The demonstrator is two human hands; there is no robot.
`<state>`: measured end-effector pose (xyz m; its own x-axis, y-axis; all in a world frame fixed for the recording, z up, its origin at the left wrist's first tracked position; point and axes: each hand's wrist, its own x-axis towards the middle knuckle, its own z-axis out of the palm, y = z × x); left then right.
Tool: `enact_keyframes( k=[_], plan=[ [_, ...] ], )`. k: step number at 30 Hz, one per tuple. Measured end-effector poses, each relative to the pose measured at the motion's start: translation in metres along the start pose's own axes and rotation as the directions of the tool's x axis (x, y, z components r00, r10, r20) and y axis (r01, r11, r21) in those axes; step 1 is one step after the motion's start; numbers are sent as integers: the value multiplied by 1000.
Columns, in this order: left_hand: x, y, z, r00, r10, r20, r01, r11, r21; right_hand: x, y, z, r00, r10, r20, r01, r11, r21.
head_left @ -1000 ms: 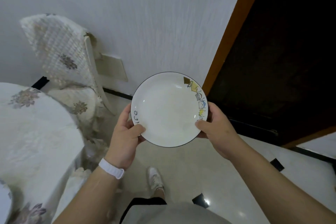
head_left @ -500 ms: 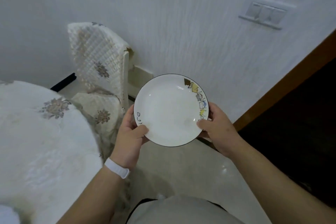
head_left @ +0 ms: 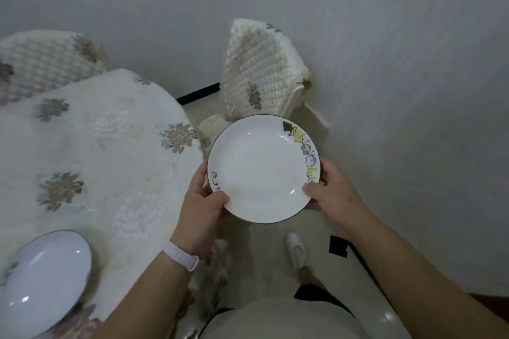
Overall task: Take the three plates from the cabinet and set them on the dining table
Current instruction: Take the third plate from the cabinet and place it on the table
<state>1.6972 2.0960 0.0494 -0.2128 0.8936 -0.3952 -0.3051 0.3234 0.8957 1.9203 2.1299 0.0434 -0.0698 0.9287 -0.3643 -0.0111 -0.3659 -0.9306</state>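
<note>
I hold the cartoon-rimmed plate (head_left: 261,170) level, just off the worktop's (head_left: 96,146) right edge and over bare floor. My left hand (head_left: 201,215) and right hand (head_left: 333,195) each clamp a side of the rim, fingers (head_left: 200,181) curled beneath and thumbs on top.

The risks, as I judge them:
- The glaze looks slick and I grip only the rim, so a loosened thumb could drop it on the hard floor.
- The chair (head_left: 259,71) off the worktop's far right corner sits close under the plate, and swinging low could clip it.
- The cloth is rumpled and hangs over the edge, so a plate set too near the edge could tip off.
- Landing on the plate on the worktop (head_left: 41,278), at its near left, could chip both.

I count two plates in view and no third. There are also two covered chairs, the other (head_left: 41,63) behind the worktop, and one worktop.
</note>
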Motion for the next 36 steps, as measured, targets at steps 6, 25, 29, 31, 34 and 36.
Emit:
enact_keyframes(
  k=[6, 25, 29, 31, 34, 36],
  plan=[
    [39, 17, 39, 977, -8, -215, -9, 997, -77, 93, -37, -11, 975, 20, 223, -3, 997, -75],
    [73, 36, 43, 776, 4, -631, -205, 947, -245, 216, -95, 56, 759, 78, 646, 106, 965, -241],
    [86, 34, 20, 737, -33, -675, -209, 939, -274, 231, -92, 89, 723, 119, 680, 109, 953, -282],
    [97, 34, 6, 723, -46, -689, -208, 937, -281, 241, -90, 106, 714, 136, 687, 113, 946, -304],
    [116, 37, -19, 705, -64, -707, -201, 937, -285, 258, -88, 135, 709, 177, 682, 99, 934, -344],
    [131, 40, -37, 698, -75, -712, -191, 939, -286, 269, -85, 157, 717, 198, 668, 87, 926, -368]
  ],
)
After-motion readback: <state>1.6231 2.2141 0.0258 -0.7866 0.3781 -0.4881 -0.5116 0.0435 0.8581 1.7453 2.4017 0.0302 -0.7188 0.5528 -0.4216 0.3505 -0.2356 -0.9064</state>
